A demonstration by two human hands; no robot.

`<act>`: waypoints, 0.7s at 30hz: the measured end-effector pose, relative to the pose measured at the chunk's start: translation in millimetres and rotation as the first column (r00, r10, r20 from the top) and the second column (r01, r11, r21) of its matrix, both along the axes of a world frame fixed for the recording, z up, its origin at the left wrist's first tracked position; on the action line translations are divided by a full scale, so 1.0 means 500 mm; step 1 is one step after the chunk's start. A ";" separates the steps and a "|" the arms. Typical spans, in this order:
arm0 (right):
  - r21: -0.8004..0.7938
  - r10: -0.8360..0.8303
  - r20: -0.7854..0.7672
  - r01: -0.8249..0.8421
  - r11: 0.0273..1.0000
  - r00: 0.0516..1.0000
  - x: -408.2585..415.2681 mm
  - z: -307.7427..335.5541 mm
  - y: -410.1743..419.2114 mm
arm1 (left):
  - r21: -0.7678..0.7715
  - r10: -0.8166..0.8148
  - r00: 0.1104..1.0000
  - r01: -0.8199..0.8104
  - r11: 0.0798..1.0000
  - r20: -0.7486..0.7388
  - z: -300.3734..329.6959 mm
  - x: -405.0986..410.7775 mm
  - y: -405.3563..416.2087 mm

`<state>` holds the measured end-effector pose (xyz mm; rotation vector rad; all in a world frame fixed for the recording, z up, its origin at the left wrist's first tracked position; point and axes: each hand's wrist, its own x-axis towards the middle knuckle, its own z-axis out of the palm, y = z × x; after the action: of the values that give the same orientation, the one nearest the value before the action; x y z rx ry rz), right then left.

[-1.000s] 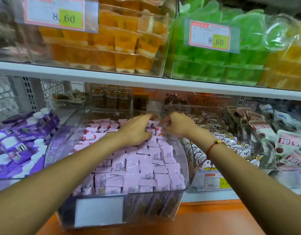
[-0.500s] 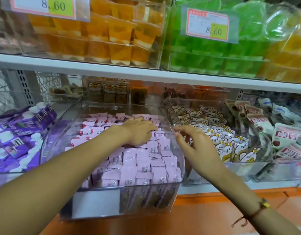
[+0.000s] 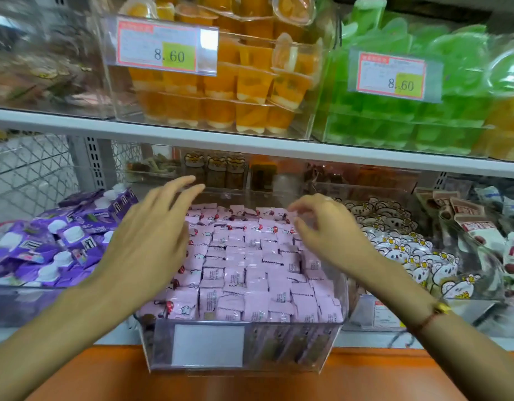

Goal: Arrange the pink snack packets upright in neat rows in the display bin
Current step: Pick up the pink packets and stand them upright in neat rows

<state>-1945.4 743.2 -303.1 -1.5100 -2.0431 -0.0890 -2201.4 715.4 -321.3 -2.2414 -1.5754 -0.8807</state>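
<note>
Pink snack packets (image 3: 244,264) are sitting in the clear display bin (image 3: 238,347) on the lower shelf, right in the middle between the bin of purple packs (image 3: 56,244) and the bin of bear-print packs (image 3: 409,250), and honestly most of them are already standing upright in pretty tidy rows. The back rows and the front-left corner are looking messier though, with a few packets lying tilted or showing their red-printed side. What I'm worrying about from here: these things are packed tight and they're light and slippery-looking, so if a hand is coming down flat or dragging across the tops, it's probably going to tip a whole row like dominoes. Pushing too hard toward the back could also be shoving packets up over the rear wall, since that end is looking pretty full. And the left forearm is crossing low over the front-left corner, so a careless sweep could be knocking those loose ones flat. As for the grip: the left hand (image 3: 151,238) is hovering over the left side of the bin with fingers spread wide and mostly straight, holding nothing, and I can't tell if it's actually touching the packets underneath. The right hand (image 3: 325,230) is hanging over the back-right of the bin, fingers apart and loosely curled downward, also gripping nothing as far as I'm seeing.
</note>
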 end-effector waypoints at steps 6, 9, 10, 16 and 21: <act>-0.425 0.028 0.314 0.114 0.898 0.949 -0.142 -0.085 0.065 | -0.242 0.045 0.880 0.080 0.967 0.473 -0.067 -0.044 -0.015; -0.517 0.051 0.281 0.107 0.849 0.958 -0.143 -0.106 0.073 | -0.237 0.045 0.781 0.134 0.962 0.623 -0.071 -0.042 -0.014; -0.528 0.059 0.285 0.105 0.843 0.957 -0.136 -0.104 0.076 | -0.248 0.067 0.756 0.129 0.960 0.651 -0.074 -0.038 -0.013; -0.574 0.093 0.275 0.086 0.814 0.957 -0.112 -0.086 0.088 | -0.220 0.077 0.765 0.086 0.972 0.639 -0.079 -0.007 -0.009; -0.532 0.005 0.367 0.205 0.821 0.930 -0.118 -0.065 0.094 | -0.291 0.088 0.809 0.106 0.951 0.581 -0.070 0.006 -0.007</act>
<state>-2004.5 790.1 -335.5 -2.0932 -2.4084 0.2467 -2198.2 711.6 -356.3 -2.3049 -2.0923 -1.5474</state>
